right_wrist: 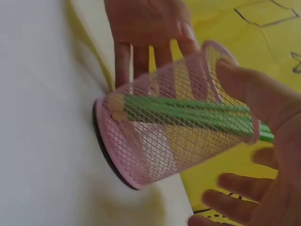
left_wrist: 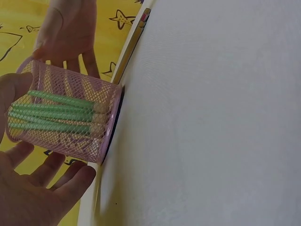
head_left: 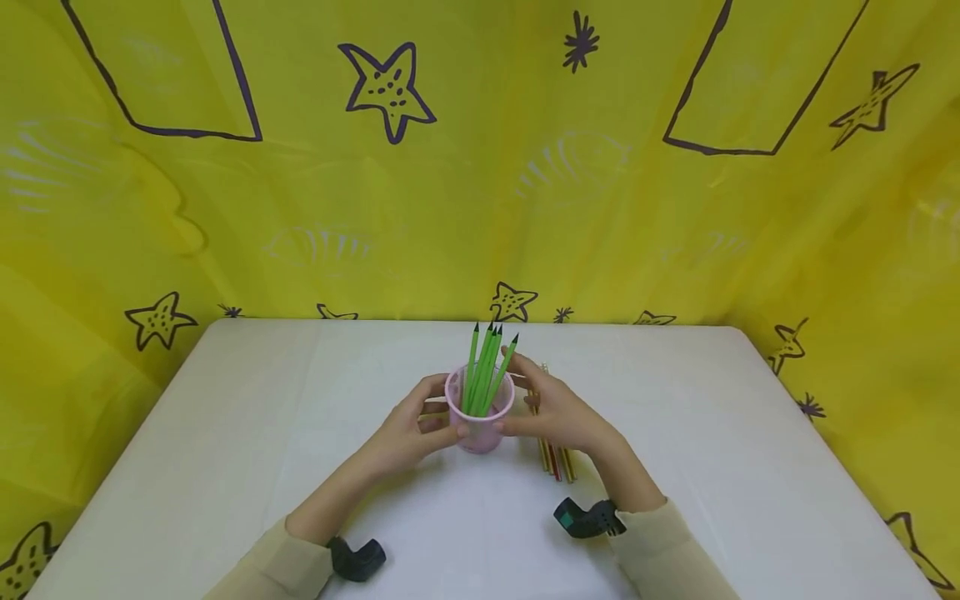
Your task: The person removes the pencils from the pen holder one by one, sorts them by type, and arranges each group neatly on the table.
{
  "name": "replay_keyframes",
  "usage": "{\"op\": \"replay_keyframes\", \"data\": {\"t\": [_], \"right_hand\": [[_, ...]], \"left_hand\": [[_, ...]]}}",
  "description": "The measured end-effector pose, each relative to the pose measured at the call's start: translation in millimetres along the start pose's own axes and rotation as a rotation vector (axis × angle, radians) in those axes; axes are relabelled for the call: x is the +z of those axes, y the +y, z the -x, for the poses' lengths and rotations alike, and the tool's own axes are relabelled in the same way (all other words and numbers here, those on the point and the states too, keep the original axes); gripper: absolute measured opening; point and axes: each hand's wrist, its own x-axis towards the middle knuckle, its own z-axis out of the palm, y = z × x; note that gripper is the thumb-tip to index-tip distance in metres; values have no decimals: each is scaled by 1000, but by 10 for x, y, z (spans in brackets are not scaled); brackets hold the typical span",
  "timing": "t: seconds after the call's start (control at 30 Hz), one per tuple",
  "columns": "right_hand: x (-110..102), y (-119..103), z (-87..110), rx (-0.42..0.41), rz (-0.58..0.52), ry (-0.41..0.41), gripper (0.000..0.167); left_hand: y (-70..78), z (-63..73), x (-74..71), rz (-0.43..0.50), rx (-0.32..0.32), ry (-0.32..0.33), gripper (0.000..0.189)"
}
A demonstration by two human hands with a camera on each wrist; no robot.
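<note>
A pink mesh pencil cup (head_left: 480, 437) stands upright near the middle of the white table. Inside it lean several green pencils (head_left: 483, 379), dark points upward. My left hand (head_left: 408, 429) holds the cup from the left, thumb on the near side by the rim and fingers spread round the far side. From the right, my right hand (head_left: 558, 408) holds it the same way, its thumb near the left thumb. Through the mesh in the right wrist view, the lower ends of the green pencils (right_wrist: 178, 110) show near the cup's dark-edged base.
Several gold pencils (head_left: 567, 467) and a red one (head_left: 555, 467) lie on the white table (head_left: 337, 517), partly under my right hand. A yellow cloth (head_left: 465, 192) with starfish drawings hangs behind the table and at both sides.
</note>
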Motion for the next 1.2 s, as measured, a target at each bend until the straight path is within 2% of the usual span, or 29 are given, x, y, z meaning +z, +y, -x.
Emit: {"op": "replay_keyframes", "data": {"t": [0.1, 0.17, 0.2, 0.3, 0.37, 0.43, 0.67, 0.8, 0.87, 0.93, 1.07, 1.2], "right_hand": [[25, -71, 18, 30, 71, 53, 114], [15, -112, 36, 61, 67, 80, 109], [3, -128, 47, 76, 54, 97, 100], [-34, -149, 71, 91, 18, 148, 58], [-45, -143, 76, 78, 3, 172, 44], [-42, -133, 71, 65, 6, 167, 38], [-28, -101, 46, 56, 15, 101, 61], [-29, -45, 45, 37, -32, -25, 77], [-13, -18, 42, 30, -55, -97, 88], [10, 0, 32, 28, -63, -134, 94], [43, 1, 4, 27, -59, -132, 93], [45, 12, -11, 14, -64, -121, 87]], "left_hand": [[2, 6, 7, 4, -1, 4, 73], [6, 8, 14, 7, 4, 5, 72], [10, 8, 18, 10, 7, 5, 72], [21, 12, 31, 15, 12, 1, 71], [25, 17, 40, 18, 10, 1, 70], [27, 25, 44, 19, 2, 4, 70], [23, 15, 17, -1, -14, 9, 72], [48, -22, -61, -35, -25, 1, 74], [83, -51, -119, -55, -27, 17, 72], [129, -90, -178, -79, -26, 48, 67], [209, -236, -245, -129, -21, 122, 54], [256, -430, -220, -185, -51, 131, 47]]}}
